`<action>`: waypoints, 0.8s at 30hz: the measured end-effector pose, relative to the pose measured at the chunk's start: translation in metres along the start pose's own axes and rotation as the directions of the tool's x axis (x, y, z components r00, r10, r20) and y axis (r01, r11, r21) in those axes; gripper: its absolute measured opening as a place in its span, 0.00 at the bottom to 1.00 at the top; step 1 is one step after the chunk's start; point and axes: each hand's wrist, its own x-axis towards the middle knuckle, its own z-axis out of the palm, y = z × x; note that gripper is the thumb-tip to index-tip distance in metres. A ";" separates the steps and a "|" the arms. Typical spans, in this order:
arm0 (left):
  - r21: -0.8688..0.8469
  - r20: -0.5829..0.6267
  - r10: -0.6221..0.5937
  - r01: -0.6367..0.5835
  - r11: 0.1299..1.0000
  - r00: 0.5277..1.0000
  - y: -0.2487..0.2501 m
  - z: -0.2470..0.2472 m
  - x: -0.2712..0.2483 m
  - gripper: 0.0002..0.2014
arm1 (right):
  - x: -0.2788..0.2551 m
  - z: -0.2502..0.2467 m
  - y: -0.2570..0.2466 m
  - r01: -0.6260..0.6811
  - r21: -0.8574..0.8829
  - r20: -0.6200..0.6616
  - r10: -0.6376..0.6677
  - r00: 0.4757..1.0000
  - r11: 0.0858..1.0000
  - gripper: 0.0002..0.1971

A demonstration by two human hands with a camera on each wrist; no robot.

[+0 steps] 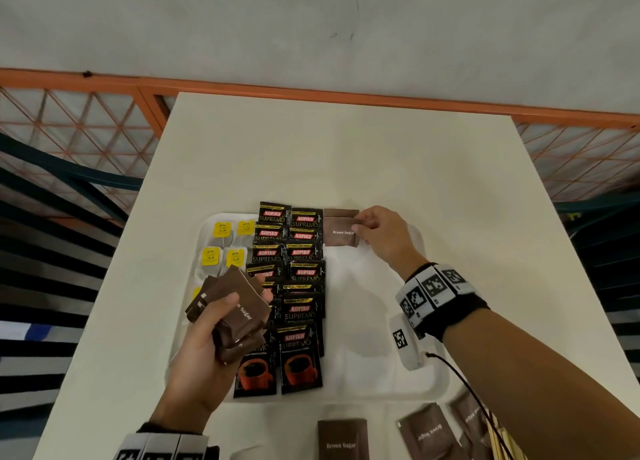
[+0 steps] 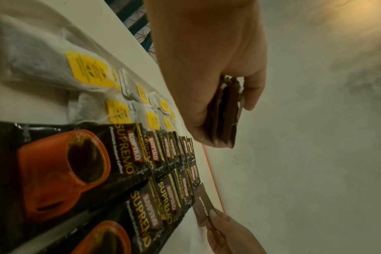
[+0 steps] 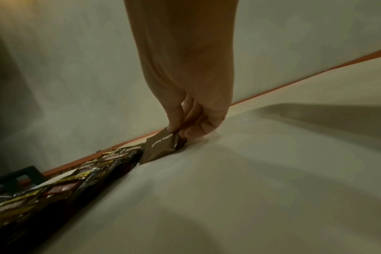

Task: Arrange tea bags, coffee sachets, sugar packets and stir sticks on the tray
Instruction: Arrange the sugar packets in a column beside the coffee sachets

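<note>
A white tray (image 1: 391, 383) lies on the table. Tea bags with yellow tags (image 1: 221, 243) fill its left side. Black coffee sachets (image 1: 298, 286) overlap in two columns down its middle. My right hand (image 1: 363, 229) pinches a brown sugar packet (image 1: 341, 232) at the tray's far end, just right of the sachets, over another brown packet (image 1: 341, 212). The same pinch shows on the packet (image 3: 162, 146) in the right wrist view. My left hand (image 1: 221, 317) grips a stack of brown sugar packets (image 1: 232, 307) above the tray's left part; the stack (image 2: 223, 113) shows edge-on.
More brown sugar packets (image 1: 343, 439) lie on the table in front of the tray, some (image 1: 427, 430) towards the right beside pale stir sticks (image 1: 498, 442). An orange mesh railing (image 1: 86, 120) runs behind the white table (image 1: 346, 154). The tray's right half (image 1: 367, 307) is bare.
</note>
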 end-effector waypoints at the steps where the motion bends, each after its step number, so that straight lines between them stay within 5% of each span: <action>1: -0.022 0.004 -0.005 0.005 1.000 1.000 -0.001 -0.001 0.000 0.15 | 0.000 0.001 0.000 0.014 -0.014 -0.013 -0.014 1.000 1.000 0.08; 13: 0.047 -0.040 -0.014 0.016 0.999 0.999 -0.008 0.011 0.004 0.18 | -0.025 0.005 -0.018 0.167 -0.076 -0.085 -0.173 0.981 0.983 0.09; 17: 0.066 -0.036 0.007 -0.004 0.998 0.999 -0.008 0.019 0.004 0.23 | -0.061 0.008 -0.042 0.182 0.000 0.175 -0.179 0.968 0.983 0.08; 21: 0.101 -0.018 0.032 -0.030 0.994 0.999 -0.006 0.025 0.001 0.33 | -0.099 0.015 -0.059 0.065 0.266 0.492 -0.193 0.849 0.962 0.07; 24: 0.089 0.015 0.057 -0.058 0.994 0.998 -0.006 0.030 -0.003 0.34 | -0.114 0.021 -0.060 0.025 0.347 0.572 -0.233 0.787 0.938 0.08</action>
